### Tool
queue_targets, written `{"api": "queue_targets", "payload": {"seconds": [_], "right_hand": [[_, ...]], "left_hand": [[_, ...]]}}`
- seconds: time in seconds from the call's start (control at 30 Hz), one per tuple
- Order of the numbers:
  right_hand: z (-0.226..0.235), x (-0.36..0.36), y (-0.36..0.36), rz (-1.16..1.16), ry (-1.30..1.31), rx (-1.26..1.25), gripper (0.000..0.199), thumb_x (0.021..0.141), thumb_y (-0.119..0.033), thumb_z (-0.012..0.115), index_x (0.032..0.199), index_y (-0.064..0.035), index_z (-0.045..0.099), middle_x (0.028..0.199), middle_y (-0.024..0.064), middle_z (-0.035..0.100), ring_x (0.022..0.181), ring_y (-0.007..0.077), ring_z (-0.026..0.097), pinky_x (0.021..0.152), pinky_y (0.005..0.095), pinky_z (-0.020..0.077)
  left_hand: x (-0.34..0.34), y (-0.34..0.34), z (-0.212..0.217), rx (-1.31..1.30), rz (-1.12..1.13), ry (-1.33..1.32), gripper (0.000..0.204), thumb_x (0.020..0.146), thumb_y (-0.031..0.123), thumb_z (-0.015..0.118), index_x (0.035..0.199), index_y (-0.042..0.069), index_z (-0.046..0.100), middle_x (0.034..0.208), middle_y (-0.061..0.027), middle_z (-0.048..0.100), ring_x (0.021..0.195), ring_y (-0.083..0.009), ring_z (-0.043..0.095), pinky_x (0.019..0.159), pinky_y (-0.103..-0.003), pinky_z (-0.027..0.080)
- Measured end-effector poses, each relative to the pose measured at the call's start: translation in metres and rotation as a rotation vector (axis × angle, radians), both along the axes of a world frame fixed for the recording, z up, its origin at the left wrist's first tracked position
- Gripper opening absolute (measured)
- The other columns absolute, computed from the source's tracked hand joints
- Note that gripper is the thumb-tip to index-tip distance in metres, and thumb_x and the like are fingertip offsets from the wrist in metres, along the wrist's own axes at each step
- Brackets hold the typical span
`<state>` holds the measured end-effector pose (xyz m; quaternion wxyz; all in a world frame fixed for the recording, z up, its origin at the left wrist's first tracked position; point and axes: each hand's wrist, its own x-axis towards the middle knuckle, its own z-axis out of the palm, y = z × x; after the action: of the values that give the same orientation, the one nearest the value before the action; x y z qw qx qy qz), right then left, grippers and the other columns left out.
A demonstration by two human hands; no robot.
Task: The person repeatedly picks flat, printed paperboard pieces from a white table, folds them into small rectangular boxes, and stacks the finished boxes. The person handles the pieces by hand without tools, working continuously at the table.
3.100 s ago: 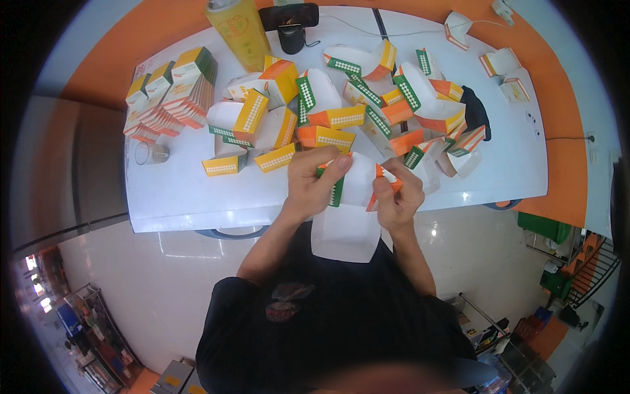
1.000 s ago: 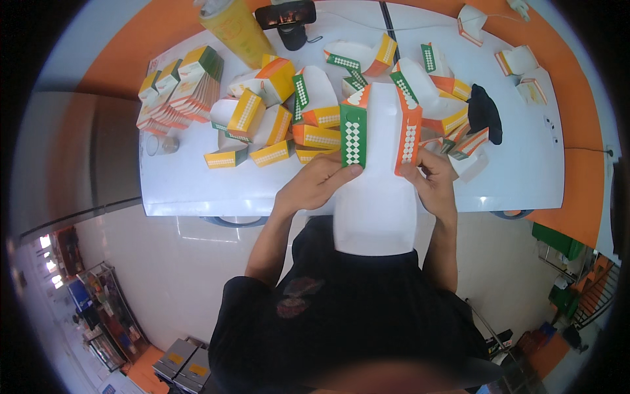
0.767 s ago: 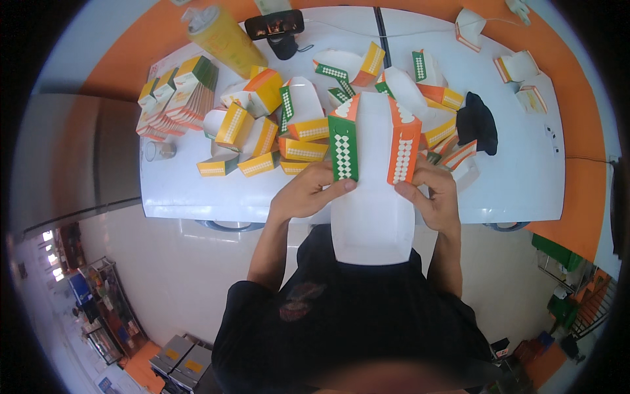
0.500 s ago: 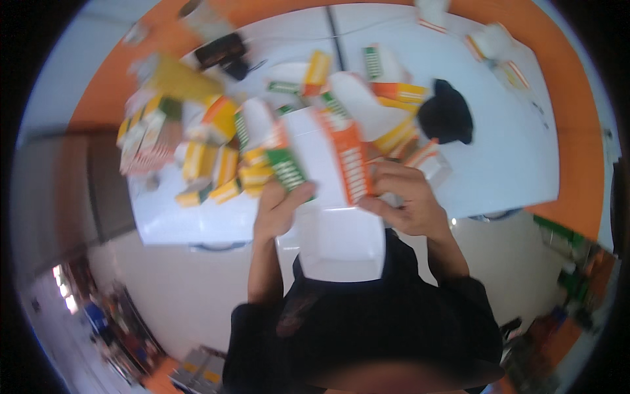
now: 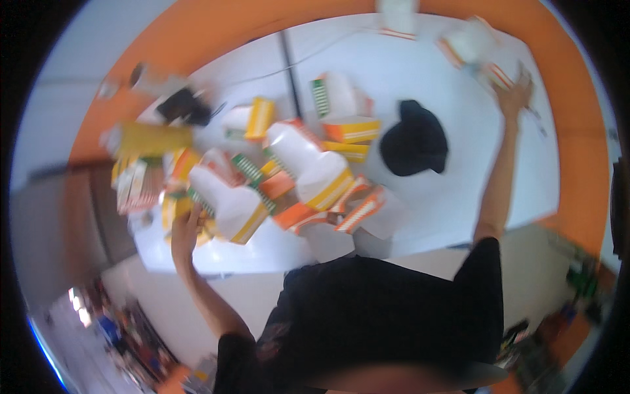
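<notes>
My left hand (image 5: 186, 226) is at the left of the pile, against the edge of a white paper food carton (image 5: 226, 203) with a yellow-striped band. Blur hides whether its fingers grip the carton. Far to the right, my right hand (image 5: 514, 97) reaches over the table with fingers apart, beside a small orange-edged white piece (image 5: 501, 75). Just beyond that piece lies a white carton stack (image 5: 471, 43) with orange edges. In the middle rests another white carton (image 5: 307, 157) with a yellow band, among several orange, green and yellow ones.
A black cap (image 5: 415, 139) lies on the white table (image 5: 459, 197), right of the pile. At the left are a yellow roll-shaped bundle (image 5: 154, 140), a dark object (image 5: 184, 107) and striped cartons (image 5: 139, 187). A cable (image 5: 262, 73) crosses the far side.
Both hands have let go of the white carton they held between them near my body. My right hand has swung far right; my left has moved left and down. The view has shifted too.
</notes>
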<state>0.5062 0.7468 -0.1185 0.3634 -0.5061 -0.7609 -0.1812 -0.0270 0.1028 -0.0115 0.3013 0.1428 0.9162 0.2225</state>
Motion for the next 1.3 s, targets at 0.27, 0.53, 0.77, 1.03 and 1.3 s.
{"api": "queue_targets", "payload": {"seconds": [0.27, 0.53, 0.77, 1.03, 1.3], "right_hand": [[0.037, 0.007, -0.040, 0.083, 0.007, -0.673, 0.050, 0.092, -0.027, 0.071, 0.135, -0.0038, 0.059, 0.125, 0.0190, 0.068, 0.116, 0.0362, 0.065, 0.100, 0.0447, 0.0491], [0.230, -0.094, -0.289, 1.141, -0.114, -0.798, 0.029, 0.083, -0.006, 0.071, 0.112, -0.0093, 0.071, 0.132, 0.0162, 0.062, 0.128, 0.0383, 0.056, 0.108, 0.0460, 0.0442], [0.235, -0.191, -0.414, 1.767, -0.297, -1.188, 0.049, 0.071, 0.013, 0.060, 0.109, -0.0146, 0.075, 0.143, 0.0202, 0.054, 0.136, 0.0429, 0.050, 0.111, 0.0494, 0.0395], [0.181, -0.218, -0.498, 1.514, 0.520, -1.298, 0.042, 0.103, -0.013, 0.043, 0.142, -0.0015, 0.052, 0.148, 0.0213, 0.051, 0.131, 0.0383, 0.056, 0.107, 0.0475, 0.0455], [0.100, -0.268, -0.621, 0.811, 1.215, -1.255, 0.060, 0.108, -0.043, 0.032, 0.132, 0.0072, 0.056, 0.120, 0.0181, 0.066, 0.108, 0.0239, 0.065, 0.094, 0.0349, 0.0493]], "left_hand": [[0.049, -0.004, 0.055, 0.354, -0.001, 0.252, 0.040, 0.102, 0.033, 0.062, 0.119, -0.003, 0.069, 0.103, -0.0133, 0.073, 0.092, -0.0165, 0.068, 0.083, -0.029, 0.053], [0.103, 0.004, 0.063, 1.028, -0.241, -0.181, 0.058, 0.095, 0.043, 0.068, 0.134, 0.002, 0.059, 0.123, -0.0138, 0.067, 0.117, -0.0262, 0.063, 0.098, -0.038, 0.051], [0.122, 0.025, 0.026, 0.975, -0.574, -1.102, 0.094, 0.077, 0.058, 0.080, 0.146, 0.003, 0.049, 0.147, -0.0170, 0.051, 0.135, -0.0316, 0.050, 0.109, -0.044, 0.042], [0.115, -0.040, 0.041, 0.427, -0.517, -0.745, 0.048, 0.099, 0.033, 0.065, 0.131, -0.002, 0.062, 0.113, -0.0113, 0.070, 0.112, -0.0174, 0.062, 0.096, -0.029, 0.047], [0.100, -0.113, 0.028, 0.735, -0.644, -0.329, 0.075, 0.095, 0.043, 0.070, 0.146, -0.006, 0.043, 0.128, -0.0174, 0.062, 0.126, -0.0231, 0.056, 0.108, -0.034, 0.041]]}}
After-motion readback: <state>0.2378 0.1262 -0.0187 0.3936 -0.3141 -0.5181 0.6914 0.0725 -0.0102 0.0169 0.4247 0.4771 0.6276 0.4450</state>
